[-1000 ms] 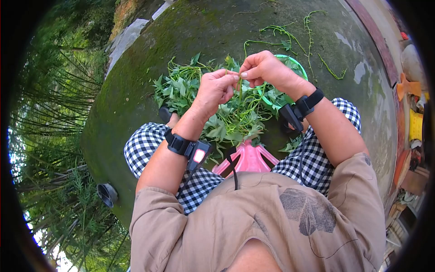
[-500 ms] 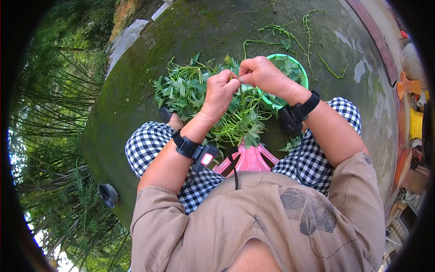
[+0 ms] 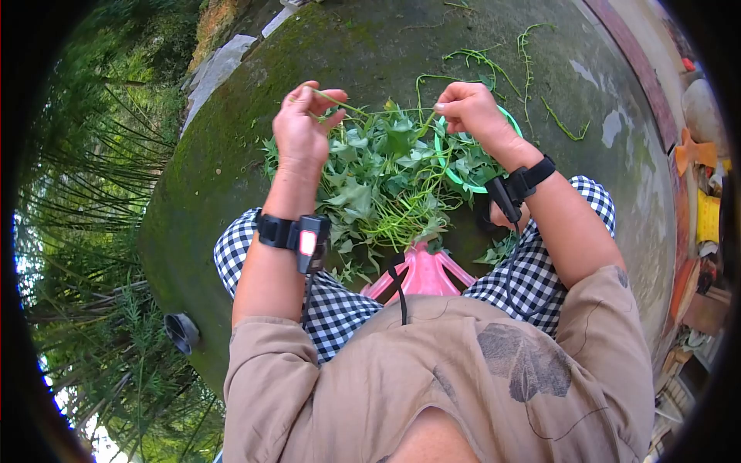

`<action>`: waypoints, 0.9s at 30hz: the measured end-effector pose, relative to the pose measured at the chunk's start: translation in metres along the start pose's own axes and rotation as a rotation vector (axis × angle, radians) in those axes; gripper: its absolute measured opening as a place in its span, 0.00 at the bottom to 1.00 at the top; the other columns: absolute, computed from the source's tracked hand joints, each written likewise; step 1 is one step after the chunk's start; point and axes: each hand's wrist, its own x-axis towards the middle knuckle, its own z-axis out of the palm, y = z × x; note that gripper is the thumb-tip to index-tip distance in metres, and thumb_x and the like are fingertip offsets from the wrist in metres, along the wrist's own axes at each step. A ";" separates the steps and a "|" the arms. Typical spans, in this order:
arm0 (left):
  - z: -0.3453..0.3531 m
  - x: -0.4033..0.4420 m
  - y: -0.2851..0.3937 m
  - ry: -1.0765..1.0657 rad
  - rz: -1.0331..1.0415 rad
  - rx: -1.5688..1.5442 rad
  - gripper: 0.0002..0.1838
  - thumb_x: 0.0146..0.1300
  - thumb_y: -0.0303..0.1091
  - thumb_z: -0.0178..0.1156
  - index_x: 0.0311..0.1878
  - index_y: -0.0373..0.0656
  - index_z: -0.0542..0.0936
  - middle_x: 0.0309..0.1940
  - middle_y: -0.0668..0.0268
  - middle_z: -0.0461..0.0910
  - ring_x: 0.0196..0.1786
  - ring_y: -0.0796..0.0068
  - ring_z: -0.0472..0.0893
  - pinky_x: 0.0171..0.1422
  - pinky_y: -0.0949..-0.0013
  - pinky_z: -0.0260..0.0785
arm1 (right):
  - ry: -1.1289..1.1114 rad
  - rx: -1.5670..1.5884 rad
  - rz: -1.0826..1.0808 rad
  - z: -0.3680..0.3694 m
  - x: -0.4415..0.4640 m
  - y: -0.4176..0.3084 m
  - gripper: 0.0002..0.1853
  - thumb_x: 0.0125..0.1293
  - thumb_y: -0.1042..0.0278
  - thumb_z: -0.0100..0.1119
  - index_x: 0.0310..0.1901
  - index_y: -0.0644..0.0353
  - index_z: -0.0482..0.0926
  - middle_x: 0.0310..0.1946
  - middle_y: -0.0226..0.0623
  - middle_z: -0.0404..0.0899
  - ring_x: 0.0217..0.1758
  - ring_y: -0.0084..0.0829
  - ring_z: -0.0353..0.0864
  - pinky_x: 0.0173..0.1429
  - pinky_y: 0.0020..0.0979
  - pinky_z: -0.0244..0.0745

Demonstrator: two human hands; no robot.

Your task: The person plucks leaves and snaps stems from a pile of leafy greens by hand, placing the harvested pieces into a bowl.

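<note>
My left hand [image 3: 303, 127] is up at the left of a heap of leafy green vines [image 3: 378, 174], a thin green stem [image 3: 340, 104] pinched between thumb and fingers. The stem runs right, over the leaves. My right hand [image 3: 469, 112] is above a green-rimmed basket [image 3: 438, 150] with leaves in it, its thumb and forefinger closed on a green stalk [image 3: 427, 125]. Whether both hands hold parts of one vine I cannot tell. The heap lies on the ground between my knees.
A pink plastic stool [image 3: 424, 274] is under me. Loose vine pieces [image 3: 526, 69] lie on the mossy concrete ahead. A dark pot [image 3: 182, 332] stands at the left edge, beside green plants. Assorted items, including a yellow object [image 3: 708, 213], line the right side.
My hands, together earlier, are now apart. The left has moved left and up, drawing a thin stem out; the right has shifted slightly right.
</note>
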 end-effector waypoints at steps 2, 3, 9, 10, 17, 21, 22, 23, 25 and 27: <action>-0.028 0.009 0.011 -0.078 0.010 -0.160 0.11 0.77 0.37 0.42 0.48 0.45 0.73 0.37 0.56 0.83 0.44 0.51 0.82 0.57 0.42 0.72 | 0.048 0.039 0.063 -0.012 -0.001 0.007 0.05 0.63 0.68 0.62 0.31 0.58 0.79 0.22 0.25 0.76 0.22 0.17 0.77 0.26 0.19 0.70; -0.032 0.007 0.016 -0.038 0.041 -0.197 0.10 0.77 0.37 0.43 0.48 0.44 0.73 0.30 0.61 0.79 0.35 0.58 0.80 0.49 0.49 0.73 | 0.064 0.049 0.078 -0.019 0.000 0.012 0.05 0.63 0.68 0.61 0.31 0.58 0.79 0.22 0.25 0.77 0.22 0.17 0.77 0.26 0.19 0.69; -0.068 0.003 0.035 0.129 0.239 0.080 0.10 0.69 0.34 0.58 0.51 0.44 0.75 0.22 0.72 0.71 0.17 0.84 0.62 0.17 0.78 0.51 | 0.157 0.168 0.191 -0.047 -0.001 0.036 0.06 0.61 0.70 0.63 0.29 0.61 0.78 0.20 0.29 0.75 0.18 0.23 0.76 0.21 0.23 0.67; -0.057 -0.004 0.032 0.154 0.224 0.212 0.11 0.67 0.33 0.60 0.51 0.44 0.76 0.22 0.74 0.71 0.16 0.86 0.62 0.17 0.79 0.49 | 0.158 0.173 0.200 -0.047 -0.002 0.035 0.06 0.61 0.69 0.63 0.29 0.61 0.79 0.20 0.29 0.74 0.18 0.24 0.77 0.21 0.24 0.66; 0.001 -0.045 -0.057 -0.368 -0.221 0.858 0.11 0.63 0.32 0.59 0.45 0.43 0.86 0.16 0.80 0.68 0.17 0.90 0.59 0.20 0.79 0.50 | 0.095 0.167 0.217 -0.021 0.004 0.020 0.06 0.61 0.68 0.63 0.29 0.60 0.79 0.20 0.29 0.75 0.18 0.24 0.77 0.22 0.23 0.67; 0.007 -0.051 -0.062 -0.437 -0.421 0.545 0.14 0.65 0.32 0.58 0.49 0.38 0.84 0.15 0.79 0.64 0.15 0.89 0.57 0.19 0.79 0.47 | 0.051 0.158 0.202 -0.002 0.005 0.014 0.06 0.62 0.67 0.62 0.30 0.59 0.78 0.21 0.29 0.76 0.20 0.24 0.79 0.24 0.22 0.67; 0.007 -0.051 -0.063 -0.461 -0.450 0.474 0.14 0.65 0.31 0.58 0.51 0.36 0.83 0.15 0.79 0.63 0.14 0.89 0.57 0.18 0.79 0.47 | 0.047 0.169 0.194 0.003 0.004 0.011 0.06 0.62 0.67 0.62 0.30 0.59 0.78 0.21 0.29 0.76 0.20 0.24 0.79 0.23 0.22 0.66; 0.008 -0.052 -0.063 -0.457 -0.449 0.473 0.14 0.65 0.31 0.58 0.50 0.35 0.83 0.15 0.79 0.62 0.14 0.89 0.56 0.18 0.79 0.46 | 0.043 0.180 0.186 0.007 0.003 0.009 0.07 0.62 0.67 0.62 0.30 0.59 0.78 0.21 0.29 0.76 0.20 0.24 0.78 0.23 0.23 0.66; 0.009 -0.053 -0.065 -0.448 -0.446 0.471 0.13 0.65 0.31 0.57 0.48 0.34 0.82 0.14 0.79 0.61 0.14 0.89 0.56 0.17 0.79 0.44 | 0.039 0.197 0.180 0.016 0.002 0.005 0.06 0.62 0.68 0.62 0.31 0.59 0.78 0.20 0.28 0.76 0.20 0.23 0.78 0.23 0.21 0.65; 0.007 -0.052 -0.067 -0.447 -0.465 0.409 0.10 0.63 0.30 0.58 0.42 0.34 0.82 0.14 0.79 0.61 0.14 0.88 0.55 0.17 0.78 0.44 | 0.028 0.193 0.165 0.021 0.002 0.004 0.06 0.62 0.68 0.61 0.31 0.59 0.78 0.20 0.28 0.76 0.20 0.22 0.78 0.23 0.21 0.65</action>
